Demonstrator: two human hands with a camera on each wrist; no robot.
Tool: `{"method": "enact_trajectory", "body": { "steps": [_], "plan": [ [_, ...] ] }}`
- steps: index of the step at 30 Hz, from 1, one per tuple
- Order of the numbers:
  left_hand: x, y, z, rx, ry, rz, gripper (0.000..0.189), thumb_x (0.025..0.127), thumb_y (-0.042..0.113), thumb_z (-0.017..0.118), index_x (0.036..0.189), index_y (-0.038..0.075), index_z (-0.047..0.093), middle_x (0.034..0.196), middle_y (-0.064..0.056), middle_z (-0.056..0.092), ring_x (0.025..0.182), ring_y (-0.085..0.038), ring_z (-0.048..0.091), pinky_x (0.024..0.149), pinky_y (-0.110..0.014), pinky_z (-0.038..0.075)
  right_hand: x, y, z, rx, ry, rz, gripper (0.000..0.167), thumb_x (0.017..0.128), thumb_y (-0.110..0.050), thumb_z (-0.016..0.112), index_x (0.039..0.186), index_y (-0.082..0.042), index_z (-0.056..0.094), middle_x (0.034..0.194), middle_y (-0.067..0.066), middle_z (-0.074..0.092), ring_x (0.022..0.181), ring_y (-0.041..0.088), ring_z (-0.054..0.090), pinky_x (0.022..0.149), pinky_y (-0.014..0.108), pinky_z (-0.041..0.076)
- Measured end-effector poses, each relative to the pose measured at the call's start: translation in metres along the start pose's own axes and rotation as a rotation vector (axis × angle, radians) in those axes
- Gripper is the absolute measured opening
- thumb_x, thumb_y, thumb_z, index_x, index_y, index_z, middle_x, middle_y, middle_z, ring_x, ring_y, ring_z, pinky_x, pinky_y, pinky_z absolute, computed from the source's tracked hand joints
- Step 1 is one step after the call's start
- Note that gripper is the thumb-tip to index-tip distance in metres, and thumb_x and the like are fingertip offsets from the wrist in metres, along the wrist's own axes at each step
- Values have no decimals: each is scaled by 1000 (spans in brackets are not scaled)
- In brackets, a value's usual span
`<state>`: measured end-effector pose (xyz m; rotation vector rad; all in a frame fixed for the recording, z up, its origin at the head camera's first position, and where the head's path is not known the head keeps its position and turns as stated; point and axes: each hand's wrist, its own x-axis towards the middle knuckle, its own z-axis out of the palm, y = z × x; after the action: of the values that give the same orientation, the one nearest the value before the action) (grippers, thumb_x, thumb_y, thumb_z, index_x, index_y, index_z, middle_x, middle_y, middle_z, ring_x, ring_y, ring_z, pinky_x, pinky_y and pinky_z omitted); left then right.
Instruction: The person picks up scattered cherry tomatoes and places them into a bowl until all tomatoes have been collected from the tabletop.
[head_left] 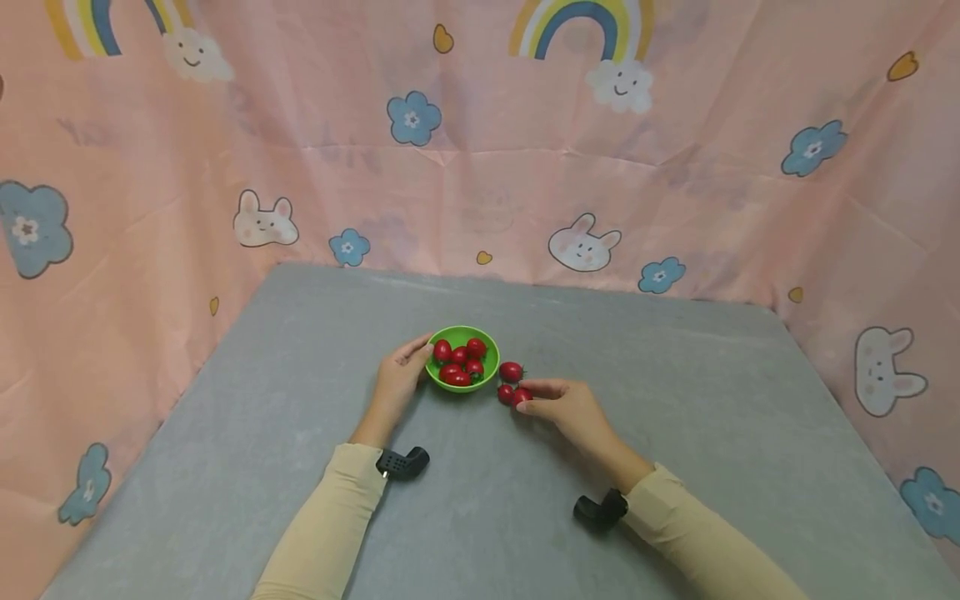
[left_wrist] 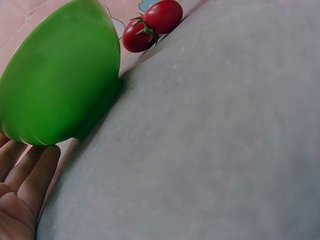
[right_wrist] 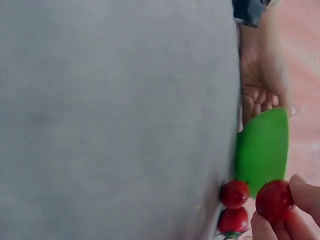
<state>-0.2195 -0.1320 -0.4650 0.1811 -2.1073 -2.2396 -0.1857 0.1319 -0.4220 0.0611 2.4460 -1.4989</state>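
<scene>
A green bowl (head_left: 494, 357) full of several cherry tomatoes (head_left: 442, 351) stands on the grey table. My left hand (head_left: 397, 377) holds its left side, thumb at the rim; the left wrist view shows fingers (left_wrist: 37, 175) against the bowl's lower outside wall. Just right of the bowl, my right hand (head_left: 568, 410) pinches one cherry tomato (right_wrist: 274, 200) between thumb and fingertips. Two loose cherry tomatoes lie beside it, one farther back (head_left: 511, 372) with a green stem and one nearer the bowl (head_left: 506, 394).
Around the bowl spreads the grey tabletop (head_left: 315, 358). A pink curtain (head_left: 480, 192) printed with rainbows, rabbits and flowers hangs along the back and both sides. Black wrist cameras sit on the left sleeve (head_left: 322, 517) and the right sleeve (head_left: 697, 533).
</scene>
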Motion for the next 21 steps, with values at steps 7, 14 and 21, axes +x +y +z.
{"method": "enact_trajectory", "body": {
  "steps": [7, 14, 21],
  "plan": [
    [-2, 2, 2, -32, 1, 11, 38, 100, 20, 60, 135, 3, 61, 138, -16, 61, 98, 3, 65, 82, -12, 54, 6, -20, 4, 37, 23, -1, 37, 82, -27, 82, 117, -17, 75, 123, 6, 72, 129, 23, 55, 103, 42, 50],
    [-1, 1, 1, -15, 6, 21, 39, 100, 21, 60, 135, 4, 61, 137, -16, 61, 106, -6, 66, 82, -13, 55, 11, -40, 8, 27, 33, -43, 36, 82, -27, 82, 116, -15, 76, 116, 6, 75, 122, 22, 60, 103, 42, 50],
    [1, -2, 1, -33, -6, 17, 38, 100, 21, 61, 135, 5, 61, 137, -16, 62, 106, -6, 65, 82, -14, 55, 18, -49, 11, 75, 9, -51, 37, 83, -26, 82, 117, -14, 75, 105, 6, 78, 101, 17, 72, 107, 46, 47]
  ]
}}
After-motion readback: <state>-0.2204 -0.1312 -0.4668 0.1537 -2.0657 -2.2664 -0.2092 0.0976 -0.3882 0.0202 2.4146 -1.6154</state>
